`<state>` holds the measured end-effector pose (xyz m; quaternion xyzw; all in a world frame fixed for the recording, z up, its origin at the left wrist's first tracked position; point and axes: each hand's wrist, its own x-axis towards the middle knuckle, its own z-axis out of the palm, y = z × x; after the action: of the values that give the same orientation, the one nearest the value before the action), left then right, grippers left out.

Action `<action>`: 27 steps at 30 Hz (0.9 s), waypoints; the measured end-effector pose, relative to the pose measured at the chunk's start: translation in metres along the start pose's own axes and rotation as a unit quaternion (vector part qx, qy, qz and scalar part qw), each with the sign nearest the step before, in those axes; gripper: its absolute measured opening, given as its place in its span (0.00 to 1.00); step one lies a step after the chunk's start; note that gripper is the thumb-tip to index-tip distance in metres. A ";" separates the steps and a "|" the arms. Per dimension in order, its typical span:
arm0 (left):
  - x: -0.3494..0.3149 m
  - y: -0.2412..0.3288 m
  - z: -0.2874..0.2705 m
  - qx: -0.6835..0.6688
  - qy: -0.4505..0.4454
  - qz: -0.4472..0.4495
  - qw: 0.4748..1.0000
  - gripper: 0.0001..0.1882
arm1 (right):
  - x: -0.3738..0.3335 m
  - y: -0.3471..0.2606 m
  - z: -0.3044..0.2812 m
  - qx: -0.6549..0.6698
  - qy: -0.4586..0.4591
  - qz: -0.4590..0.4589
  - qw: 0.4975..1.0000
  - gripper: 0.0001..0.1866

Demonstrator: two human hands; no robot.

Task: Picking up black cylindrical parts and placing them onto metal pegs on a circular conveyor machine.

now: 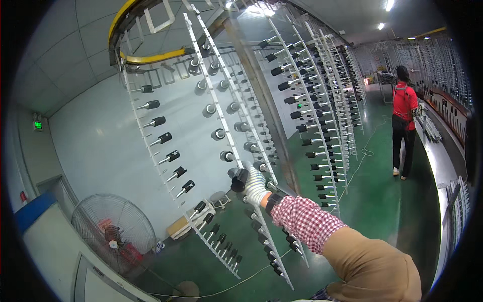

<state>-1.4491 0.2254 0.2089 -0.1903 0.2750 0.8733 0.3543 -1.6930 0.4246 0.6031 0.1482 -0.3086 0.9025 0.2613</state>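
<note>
Black cap [239, 180] clamped in our right hand [255, 187], at a mid-height peg on near white rack [227, 132]. Left hand not in view. Rack's upper pegs mostly loaded, some lower pegs look bare, so we're partway imo. Fan [113, 240] sits lower left.

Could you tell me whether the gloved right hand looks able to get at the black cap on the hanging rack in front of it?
Probably yes: the right hand already seems closed around the black cap on the white rack, with nothing between them.
</note>
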 end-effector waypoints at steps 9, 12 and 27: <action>-0.005 -0.034 -0.013 -0.017 -0.004 0.013 1.000 0.24 | -0.024 -0.026 0.071 -0.356 -0.033 -0.175 0.917 0.14; -0.006 -0.044 -0.015 -0.022 -0.006 0.021 1.000 0.24 | -0.040 -0.069 0.116 -0.493 -0.034 -0.259 0.830 0.14; -0.005 -0.116 -0.032 0.040 -0.017 -0.001 0.999 0.23 | -0.132 -0.080 0.100 -0.482 -0.057 -0.150 0.861 0.14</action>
<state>-1.3572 0.2722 0.1470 -0.1615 0.3037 0.8643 0.3670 -1.5291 0.3653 0.6618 0.0999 -0.6933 0.5809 0.4146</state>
